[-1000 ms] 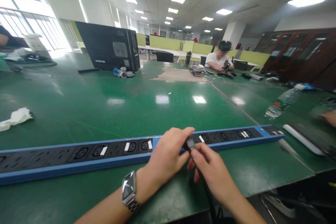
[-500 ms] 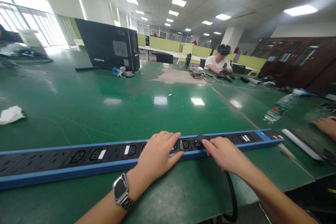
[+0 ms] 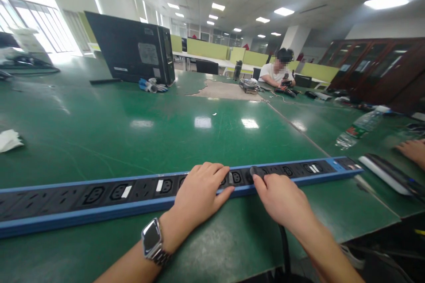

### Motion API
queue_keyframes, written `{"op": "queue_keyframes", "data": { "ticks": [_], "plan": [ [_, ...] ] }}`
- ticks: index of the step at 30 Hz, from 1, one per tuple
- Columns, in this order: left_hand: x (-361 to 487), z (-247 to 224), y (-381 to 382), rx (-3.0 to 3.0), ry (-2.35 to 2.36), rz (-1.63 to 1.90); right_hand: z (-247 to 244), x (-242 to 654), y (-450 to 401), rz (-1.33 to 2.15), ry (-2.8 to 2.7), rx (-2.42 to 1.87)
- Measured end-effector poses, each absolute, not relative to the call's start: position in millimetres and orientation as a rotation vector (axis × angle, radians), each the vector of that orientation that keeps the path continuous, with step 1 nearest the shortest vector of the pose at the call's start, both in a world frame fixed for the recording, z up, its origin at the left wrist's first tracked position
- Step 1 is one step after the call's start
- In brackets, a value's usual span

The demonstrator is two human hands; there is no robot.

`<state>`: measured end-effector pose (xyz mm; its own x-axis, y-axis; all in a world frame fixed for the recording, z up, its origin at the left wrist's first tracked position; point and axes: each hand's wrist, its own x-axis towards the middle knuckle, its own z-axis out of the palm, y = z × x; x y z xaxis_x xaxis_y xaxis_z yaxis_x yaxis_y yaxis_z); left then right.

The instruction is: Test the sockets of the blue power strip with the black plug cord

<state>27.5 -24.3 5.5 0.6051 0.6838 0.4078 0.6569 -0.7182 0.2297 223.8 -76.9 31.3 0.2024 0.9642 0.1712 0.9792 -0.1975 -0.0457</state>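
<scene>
A long power strip (image 3: 212,194) with a blue casing and black sockets lies across the green table. My left hand (image 3: 202,190) is laid over its middle, thumb along the near side and fingers over the far side, gripping it. Just right of that, my right hand (image 3: 282,196) is closed around a black power plug (image 3: 255,171) at a socket of the strip. Whether its pins are in the socket is hidden by the plug and my fingers. A thick black cable (image 3: 284,247) hangs from under my right hand over the table's near edge.
A black computer case (image 3: 133,53) stands at the back left, gloves (image 3: 152,85) beside it. Crumpled tissue (image 3: 9,140) lies at far left. To the right are a plastic bottle (image 3: 360,128), a white-edged device (image 3: 385,174) and another person's hand (image 3: 411,150). A person (image 3: 277,73) sits across.
My right hand has turned over the plug, which now stands more upright at the socket. The cable has shifted slightly left. My left hand stays on the strip.
</scene>
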Motion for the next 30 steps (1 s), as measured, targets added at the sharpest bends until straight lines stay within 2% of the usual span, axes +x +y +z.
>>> {"op": "queue_keyframes", "data": {
  "ticks": [4,9,15,21,30],
  "plan": [
    [28.4,7.1,-24.2,2.777,1.167,0.700,33.3,216.9,-73.3,-0.124,-1.941,-2.359],
    [28.9,8.2,-23.4,2.805,1.185,0.689,52.4,226.0,-72.8,-0.028,-1.941,-2.201],
    [27.6,6.8,-22.8,2.803,1.178,0.727,91.3,299.2,-87.8,0.223,-1.556,-2.222],
    [27.9,7.3,-23.4,2.814,1.166,0.698,59.5,379.6,-81.3,0.266,-1.654,-2.359],
    [28.1,5.1,-21.7,2.816,1.156,0.731,40.2,392.1,-62.8,0.388,-1.821,-2.416]
  ]
}}
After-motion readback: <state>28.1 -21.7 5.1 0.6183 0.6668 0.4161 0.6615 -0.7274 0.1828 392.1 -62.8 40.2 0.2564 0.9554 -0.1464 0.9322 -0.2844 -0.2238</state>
